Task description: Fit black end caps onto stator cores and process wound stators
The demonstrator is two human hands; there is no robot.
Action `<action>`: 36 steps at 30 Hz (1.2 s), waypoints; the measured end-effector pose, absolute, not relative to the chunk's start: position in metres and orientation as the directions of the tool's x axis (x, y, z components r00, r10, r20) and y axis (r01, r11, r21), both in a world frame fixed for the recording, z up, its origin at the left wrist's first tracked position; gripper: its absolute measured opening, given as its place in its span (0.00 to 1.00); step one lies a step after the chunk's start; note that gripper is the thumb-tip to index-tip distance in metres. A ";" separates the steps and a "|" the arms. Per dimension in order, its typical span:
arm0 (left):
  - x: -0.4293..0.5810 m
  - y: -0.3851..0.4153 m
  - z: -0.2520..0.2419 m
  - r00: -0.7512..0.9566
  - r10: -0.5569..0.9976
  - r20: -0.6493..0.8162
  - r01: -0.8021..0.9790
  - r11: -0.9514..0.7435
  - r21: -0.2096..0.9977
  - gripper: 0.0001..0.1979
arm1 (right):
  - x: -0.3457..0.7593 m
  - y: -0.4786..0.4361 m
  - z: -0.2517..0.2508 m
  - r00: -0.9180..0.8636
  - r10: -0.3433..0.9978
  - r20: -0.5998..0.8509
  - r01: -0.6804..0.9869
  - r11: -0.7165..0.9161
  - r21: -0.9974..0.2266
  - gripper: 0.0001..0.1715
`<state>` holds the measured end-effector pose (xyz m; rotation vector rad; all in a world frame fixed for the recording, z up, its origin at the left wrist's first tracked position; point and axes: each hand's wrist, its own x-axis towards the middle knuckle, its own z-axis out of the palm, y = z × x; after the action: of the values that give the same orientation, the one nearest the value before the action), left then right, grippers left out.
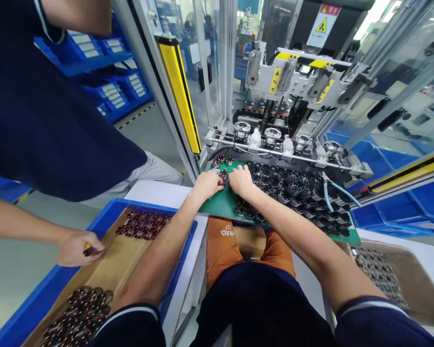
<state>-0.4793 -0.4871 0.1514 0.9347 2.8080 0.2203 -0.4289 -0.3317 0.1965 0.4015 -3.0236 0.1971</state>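
My left hand (208, 184) is closed on a small copper-wound motor stator (222, 181) over the green mat (217, 204). Just beyond its fingertips lies another wound stator (223, 173), and a few more stators (222, 160) sit at the mat's far left corner. To the right, my right hand (240, 180) is closed with its fingers curled down near the mat; whatever it may hold is hidden. Rows of black ring-shaped parts (289, 190) cover the mat beside this hand. Blue-handled pliers (326, 193) rest on top of those parts.
Behind the mat stands a machine with a row of round metal fixtures (273, 135), flanked by yellow-black posts (179, 91). A blue bin (114, 208) of stators is at left, where a co-worker's hand (80, 248) reaches over it. A cardboard box (415, 277) of parts sits right.
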 end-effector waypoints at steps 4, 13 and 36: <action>-0.460 -0.490 0.148 -0.817 0.576 -0.017 0.552 0.791 0.265 0.16 | -0.398 -0.297 0.229 -0.973 -0.209 0.099 -0.214 0.975 -0.051 0.10; -0.362 -0.491 0.129 -0.727 0.436 0.531 0.682 0.364 0.635 0.10 | -0.239 -0.204 0.257 -0.954 -0.115 0.276 -0.083 0.989 0.124 0.10; -0.303 -0.435 0.206 -0.806 0.436 0.400 0.280 -0.314 0.907 0.30 | -0.203 -0.206 0.276 -0.968 0.110 0.224 -0.185 0.287 -0.940 0.30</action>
<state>-0.3031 -0.4351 0.2065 0.9333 1.7745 2.2820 -0.2029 -0.2064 0.2761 0.0690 -2.3116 1.7397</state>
